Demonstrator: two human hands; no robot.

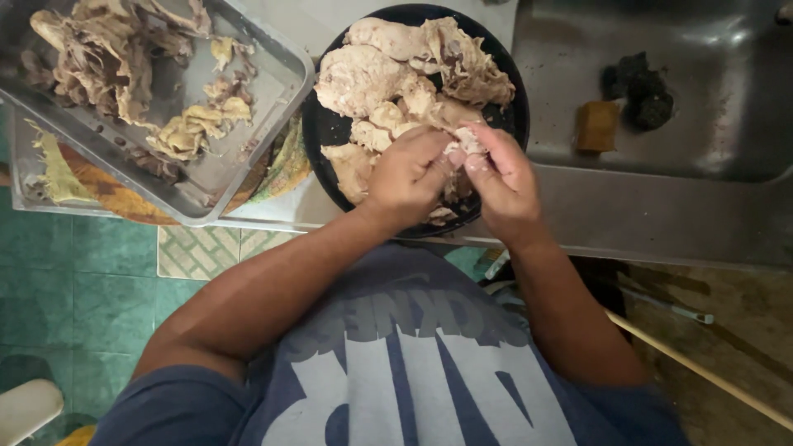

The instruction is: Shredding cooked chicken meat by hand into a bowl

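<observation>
Fingers of left hand (406,175) and right hand (500,180) pinch fibrous pale meat (467,140).

Home kitchen: steel sink (661,206), sponge (596,125), green floor tiles (74,289).

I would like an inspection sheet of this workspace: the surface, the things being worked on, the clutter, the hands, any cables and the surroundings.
Surface: pale counter beside a steel sink.
Job's things: round black pan heaped with pale cooked meat; a small meat piece is pinched between both hands.
Clutter: metal tray of skin and bone scraps; brown sponge and dark scrubber in the sink.
Hands: left hand and right hand meet over the pan's near edge, fingers closed on the piece.
Cables: nothing seen.
Surroundings: green tiled floor, woven mat, wooden stick.
</observation>
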